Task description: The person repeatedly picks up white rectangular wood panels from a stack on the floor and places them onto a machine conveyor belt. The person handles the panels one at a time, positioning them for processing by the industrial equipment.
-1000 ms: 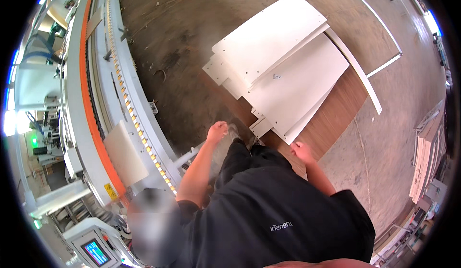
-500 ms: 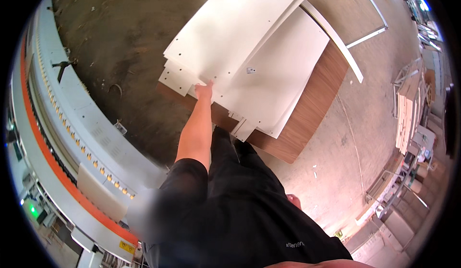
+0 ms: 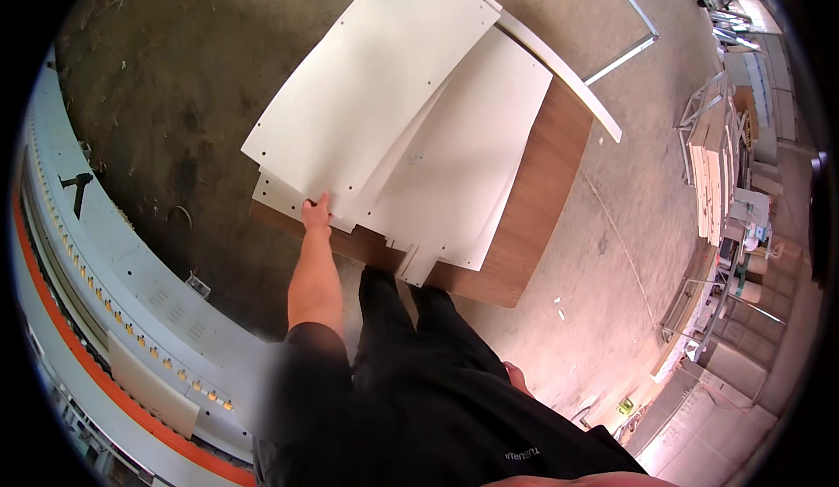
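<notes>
A flat white panel (image 3: 367, 76) with small drilled holes lies on top of a stack. My left hand (image 3: 316, 214) is closed on its near edge, the thumb on the top face and the other fingers partly hidden. Under it, another large white panel (image 3: 463, 155) fans out to the right. Narrower white pieces (image 3: 419, 264) jut from the near side of the stack, and a brown wood-grain board (image 3: 546, 190) lies at the bottom. Only a small part of my right hand (image 3: 517, 376) shows, low beside my hip; its fingers are hidden.
A long grey machine (image 3: 131, 269) with an orange stripe and a row of yellow parts curves along the left. A curved white strip (image 3: 568, 72) runs by the stack's far right edge. Beyond it stands a metal frame (image 3: 625, 57). Upright boards (image 3: 712, 172) lean at the right.
The view has shifted, so the stack sits lower and further left. The top white panel has slid slightly left over the pieces beneath, with my left hand still at its near edge.
</notes>
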{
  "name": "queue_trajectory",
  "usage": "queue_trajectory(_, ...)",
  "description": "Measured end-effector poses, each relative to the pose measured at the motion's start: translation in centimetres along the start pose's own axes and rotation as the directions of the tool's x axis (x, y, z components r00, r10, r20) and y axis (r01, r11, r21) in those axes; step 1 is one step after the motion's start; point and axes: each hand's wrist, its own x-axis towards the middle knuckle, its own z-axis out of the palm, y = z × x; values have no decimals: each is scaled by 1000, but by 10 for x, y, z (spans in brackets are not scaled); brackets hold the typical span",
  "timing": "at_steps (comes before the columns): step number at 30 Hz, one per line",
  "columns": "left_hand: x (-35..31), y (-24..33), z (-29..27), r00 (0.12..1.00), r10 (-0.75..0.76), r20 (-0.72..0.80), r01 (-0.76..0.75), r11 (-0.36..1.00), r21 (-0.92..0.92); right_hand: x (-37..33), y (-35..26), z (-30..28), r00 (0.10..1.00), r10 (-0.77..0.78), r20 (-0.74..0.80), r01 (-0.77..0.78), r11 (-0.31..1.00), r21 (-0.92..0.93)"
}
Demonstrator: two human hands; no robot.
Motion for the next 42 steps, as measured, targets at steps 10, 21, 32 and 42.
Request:
queue_trajectory(10, -225, -40, -26, 987, -32, 158, 59, 983, -172, 102, -3, -58, 981, -96, 169, 117, 986, -122)
queue_trajectory(21, -512, -159, -144, 995, 36, -89, -69, 910, -410, 297, -237, -100, 935, -257, 246, 117, 876, 469)
queue_trajectory(32, -669, -206, -182, 477, -190, -858, -265, 900, -347, 257, -281, 7, 908, -52, 416, -305, 599, 741)
queue_trajectory(42, -752, -321, -274, 463, -290, -837, -395, 778, -488, 194, -251, -55, 875, -322, 362, -115, 588, 801)
